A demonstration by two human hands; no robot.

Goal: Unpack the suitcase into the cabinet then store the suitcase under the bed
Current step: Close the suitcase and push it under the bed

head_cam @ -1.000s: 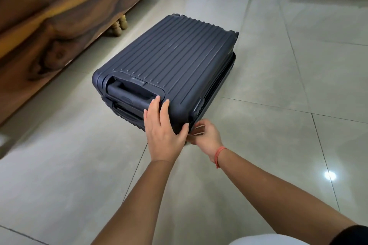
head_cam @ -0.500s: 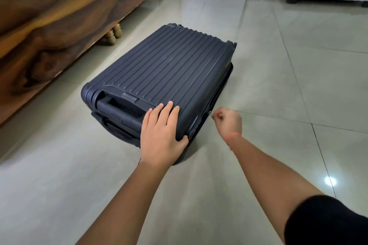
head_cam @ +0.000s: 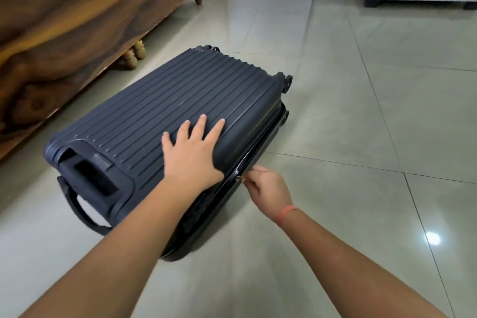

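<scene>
The left hand [head_cam: 192,155] lies flat, fingers spread, on the stiff, likely heavy suitcase [head_cam: 180,100] while the right hand [head_cam: 268,188] pinches its side zipper pull [head_cam: 238,178].

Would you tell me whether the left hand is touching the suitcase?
Touching: the head view shows the left hand lying flat on the suitcase top.

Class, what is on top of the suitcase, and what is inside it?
The left hand lies flat on the suitcase. The right hand pinches the zip pull at its side. The lid is down, hiding the contents.
</scene>
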